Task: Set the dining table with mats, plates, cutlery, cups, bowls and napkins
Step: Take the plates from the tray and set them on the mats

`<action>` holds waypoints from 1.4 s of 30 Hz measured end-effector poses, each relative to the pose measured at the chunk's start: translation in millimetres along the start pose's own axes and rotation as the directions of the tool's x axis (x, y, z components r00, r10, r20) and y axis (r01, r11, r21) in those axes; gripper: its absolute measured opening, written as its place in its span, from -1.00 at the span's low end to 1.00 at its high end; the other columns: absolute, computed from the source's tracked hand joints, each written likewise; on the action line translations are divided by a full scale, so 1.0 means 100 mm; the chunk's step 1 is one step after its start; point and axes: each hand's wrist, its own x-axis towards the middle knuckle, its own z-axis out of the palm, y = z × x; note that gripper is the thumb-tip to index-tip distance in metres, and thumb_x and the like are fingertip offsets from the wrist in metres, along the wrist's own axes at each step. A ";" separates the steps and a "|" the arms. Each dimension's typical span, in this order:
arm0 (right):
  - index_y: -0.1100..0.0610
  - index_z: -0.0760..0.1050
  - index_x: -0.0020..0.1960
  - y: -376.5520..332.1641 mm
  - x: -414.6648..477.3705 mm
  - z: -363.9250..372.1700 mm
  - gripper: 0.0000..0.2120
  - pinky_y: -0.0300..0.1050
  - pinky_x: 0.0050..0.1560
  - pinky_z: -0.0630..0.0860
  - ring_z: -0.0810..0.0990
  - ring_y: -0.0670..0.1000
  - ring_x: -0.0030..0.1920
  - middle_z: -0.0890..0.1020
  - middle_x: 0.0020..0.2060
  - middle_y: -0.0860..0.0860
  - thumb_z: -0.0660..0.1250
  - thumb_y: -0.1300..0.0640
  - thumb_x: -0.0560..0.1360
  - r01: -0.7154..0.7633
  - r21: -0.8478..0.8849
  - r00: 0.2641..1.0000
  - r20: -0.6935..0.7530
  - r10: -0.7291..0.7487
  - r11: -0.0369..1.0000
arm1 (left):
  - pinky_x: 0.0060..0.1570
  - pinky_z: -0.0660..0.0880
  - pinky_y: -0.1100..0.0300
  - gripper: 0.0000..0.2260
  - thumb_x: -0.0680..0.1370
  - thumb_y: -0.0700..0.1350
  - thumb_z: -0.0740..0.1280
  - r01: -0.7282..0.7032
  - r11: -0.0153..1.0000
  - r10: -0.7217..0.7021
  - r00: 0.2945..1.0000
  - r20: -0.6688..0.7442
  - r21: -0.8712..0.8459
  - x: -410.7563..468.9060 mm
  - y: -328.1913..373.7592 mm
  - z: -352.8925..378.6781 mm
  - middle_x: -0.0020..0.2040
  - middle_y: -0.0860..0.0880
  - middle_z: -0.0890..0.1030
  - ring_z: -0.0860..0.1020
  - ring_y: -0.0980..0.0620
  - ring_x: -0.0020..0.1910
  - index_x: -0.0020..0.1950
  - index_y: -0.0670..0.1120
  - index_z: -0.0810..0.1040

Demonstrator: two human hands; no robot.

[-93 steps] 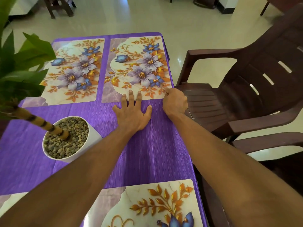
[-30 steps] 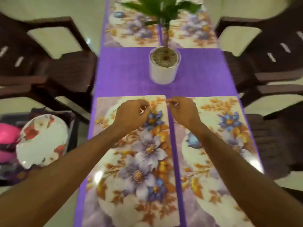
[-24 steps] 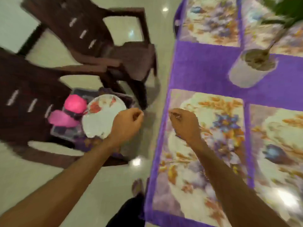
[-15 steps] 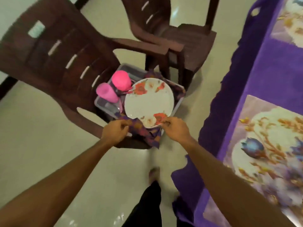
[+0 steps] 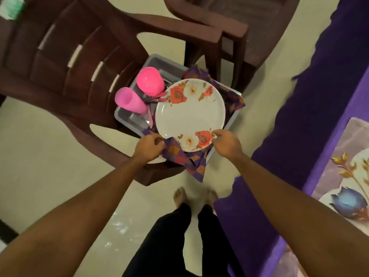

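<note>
Your right hand pinches the plate rim at its 5 o'clock. Your left hand grips the napkin at 7 o'clock.

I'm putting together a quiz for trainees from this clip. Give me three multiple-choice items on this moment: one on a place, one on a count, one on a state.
1. Where does the grey tub sit?
A. on the floor
B. on the seat of a brown chair
C. on the table

2. How many pink cups show in the tub?
A. one
B. two
C. four

3. What is the right hand doing?
A. pinching the near rim of the floral plate
B. lying flat on a mat
C. holding a cup

Answers:
1. B: the tub rests on the chair seat, off the floor.
2. B: two pink cups lie left of the plate.
3. A: its fingers close on the rim by the red rose.
</note>
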 end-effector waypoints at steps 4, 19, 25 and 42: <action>0.10 0.37 0.50 -0.07 0.28 -0.13 -0.48 0.11 0.43 0.37 0.39 0.13 0.44 0.43 0.45 0.07 0.35 0.04 0.58 -0.022 -0.012 0.999 -0.027 0.022 1.000 | 0.12 0.48 0.04 -0.59 0.54 -0.09 0.36 0.058 0.998 -0.058 0.997 0.042 -0.007 0.49 0.03 0.00 0.18 -0.15 0.62 0.57 -0.17 0.14 0.37 -0.18 0.50; -0.05 0.23 0.51 -0.55 0.95 0.22 -0.47 0.13 0.15 0.55 0.50 0.15 0.23 0.36 0.32 0.04 0.27 0.11 0.57 -0.269 -0.069 0.864 -0.458 0.209 0.961 | 0.07 0.45 0.11 -0.72 0.55 -0.16 0.34 0.196 0.953 -0.154 0.970 0.188 -0.230 1.86 -0.61 0.10 0.10 -0.05 0.57 0.52 -0.08 0.09 0.26 -0.14 0.52; 0.03 0.42 0.39 -0.57 1.01 0.18 -0.59 0.07 0.09 0.52 0.55 0.15 0.15 0.40 0.27 0.04 0.28 0.12 0.54 -0.421 -0.009 0.789 -0.498 0.361 0.907 | -0.02 0.53 0.03 -0.83 0.50 -0.26 0.31 0.137 0.954 -0.106 0.986 0.126 -0.267 1.99 -0.65 0.12 -0.03 -0.14 0.67 0.60 -0.18 -0.01 0.05 -0.14 0.63; -0.01 0.63 0.14 -0.65 0.80 0.11 -0.76 -0.05 -0.03 0.60 0.62 -0.01 -0.03 0.64 -0.01 -0.05 0.36 0.17 0.51 -0.388 0.252 0.636 -0.623 0.455 0.887 | 0.14 0.56 -0.11 -0.62 0.51 -0.20 0.39 -0.080 0.997 0.080 0.991 0.107 -0.011 1.90 -0.70 0.15 0.19 -0.22 0.47 0.56 -0.20 0.07 0.32 -0.18 0.48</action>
